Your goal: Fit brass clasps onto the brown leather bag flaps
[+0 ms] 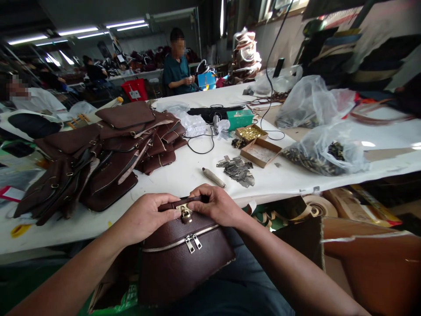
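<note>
A dark brown leather bag piece (184, 267) rests on my lap against the table edge, with a metal zipper (179, 242) and two zipper pulls across it. At its top sits a gold clasp with a small padlock (186, 215) hanging from it. My left hand (149, 216) pinches the strap-like top edge left of the clasp, thumb beside the metal. From the other side my right hand (212, 204) grips the same edge, its thumb pressing on the clasp plate. Just beyond lies a grey cylindrical tool (213, 177) near a pile of flat metal plates (236, 170).
Brown leather bag pieces (112, 149) are heaped at left. Small cardboard trays (261, 152) of gold hardware, a green box (240, 119) and plastic bags of parts (325, 153) stand on the white table (184, 175). An open carton (371, 263) is at my right. A person (177, 66) sits across.
</note>
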`<state>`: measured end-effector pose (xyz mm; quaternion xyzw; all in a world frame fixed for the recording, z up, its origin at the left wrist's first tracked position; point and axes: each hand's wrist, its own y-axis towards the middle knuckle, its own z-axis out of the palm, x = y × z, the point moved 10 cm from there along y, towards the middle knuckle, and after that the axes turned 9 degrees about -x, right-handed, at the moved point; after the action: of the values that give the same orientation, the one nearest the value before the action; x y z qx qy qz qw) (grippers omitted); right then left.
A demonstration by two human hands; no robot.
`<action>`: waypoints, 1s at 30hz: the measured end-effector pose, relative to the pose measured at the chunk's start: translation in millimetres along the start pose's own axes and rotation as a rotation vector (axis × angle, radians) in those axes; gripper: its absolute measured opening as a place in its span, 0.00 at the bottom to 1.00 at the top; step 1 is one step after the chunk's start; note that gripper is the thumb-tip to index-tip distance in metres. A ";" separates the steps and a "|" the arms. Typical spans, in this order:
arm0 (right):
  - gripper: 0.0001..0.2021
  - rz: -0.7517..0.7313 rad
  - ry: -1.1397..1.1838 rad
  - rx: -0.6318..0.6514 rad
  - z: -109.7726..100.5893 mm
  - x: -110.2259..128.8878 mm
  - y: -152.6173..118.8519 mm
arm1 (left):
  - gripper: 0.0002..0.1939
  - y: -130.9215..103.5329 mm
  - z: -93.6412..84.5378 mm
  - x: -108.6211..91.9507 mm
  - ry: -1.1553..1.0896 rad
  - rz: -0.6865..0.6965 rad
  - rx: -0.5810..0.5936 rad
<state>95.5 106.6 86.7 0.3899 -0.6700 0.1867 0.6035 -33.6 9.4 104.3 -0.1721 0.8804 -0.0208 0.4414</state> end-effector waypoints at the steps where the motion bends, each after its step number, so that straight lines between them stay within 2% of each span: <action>1: 0.08 0.012 0.000 -0.003 1.1 -2.9 0.2 | 0.18 1.4 0.7 4.1 -0.028 -0.018 0.012; 4: 0.07 -0.062 -0.088 -0.080 -0.9 2.6 -1.4 | 0.19 5.3 1.9 13.7 -0.097 -0.048 0.042; 7: 0.11 -0.212 -0.296 -0.339 -16.3 23.6 -10.2 | 0.19 9.1 -2.0 18.6 -0.129 -0.044 0.019; 9: 0.10 -0.267 -0.420 -0.405 -13.8 34.8 -16.1 | 0.21 10.8 -5.6 20.6 -0.124 -0.042 -0.016; 13: 0.17 -0.182 -0.522 -0.195 19.2 29.1 -11.5 | 0.21 9.5 -10.9 15.0 -0.027 0.005 -0.090; 15: 0.17 -0.132 -0.563 -0.153 28.7 23.7 -8.4 | 0.20 6.5 -15.4 8.6 0.054 0.050 -0.142; 20: 0.18 -0.150 -0.611 -0.169 39.2 22.5 -5.0 | 0.18 -1.7 -21.3 -1.1 0.144 0.130 -0.182; 25: 0.19 -0.208 -0.547 -0.179 45.3 27.1 -7.8 | 0.19 -4.7 -28.0 1.9 0.169 0.100 -0.248; 30: 0.19 -0.161 -0.472 -0.207 44.2 21.7 -12.6 | 0.20 -6.5 -23.8 -0.7 0.155 0.098 -0.260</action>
<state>76.4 60.4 95.8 0.4107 -0.7746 -0.0277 0.4802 -50.0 0.7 120.5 -0.1823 0.9144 0.1017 0.3467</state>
